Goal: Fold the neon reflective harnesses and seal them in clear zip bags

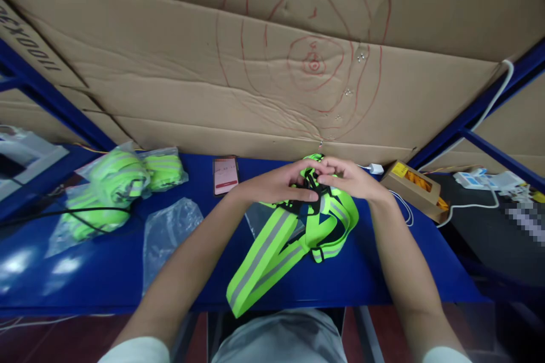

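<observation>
A neon-green reflective vest [279, 238] made of straps with grey stripes lies bunched on the blue table, one long loop reaching toward the front edge. At its far end, my left hand [289, 180] is closed round black plastic parts, thumb stretched along them. From the other side, my right hand [347, 176] grips the same bunch with curled fingers, and the two hands' fingertips meet. The hands partly hide the black buckle [315, 184]. Under the straps lies a clear plastic bag [255, 220], mostly covered.
Several bagged green vests [119, 176] are piled at the left, near a flat clear bag [170, 229] and a phone [225, 174]. An open cardboard box [417, 190] with orange contents stands right, beside white cables [402, 207]. Cardboard [170, 57] with red rings walls the back.
</observation>
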